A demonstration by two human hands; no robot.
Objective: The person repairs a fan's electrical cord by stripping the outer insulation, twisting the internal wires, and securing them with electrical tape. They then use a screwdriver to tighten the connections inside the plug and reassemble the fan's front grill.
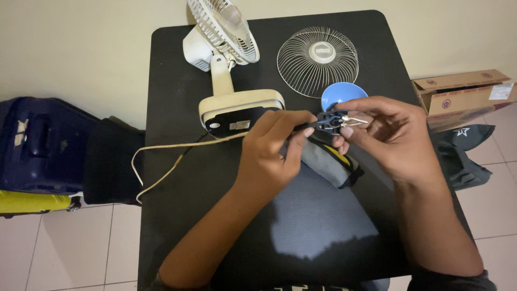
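Together, just in front of the blue bowl, the left hand and right hand pinched a small black part with closed fingers.

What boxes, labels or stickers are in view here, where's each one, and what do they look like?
Cardboard box: on the floor right of the black table, brown, flaps open, small round red marks and a white label.
Sticker: on the cream fan base, by the left hand, small silvery rectangle.
No screens or signs.
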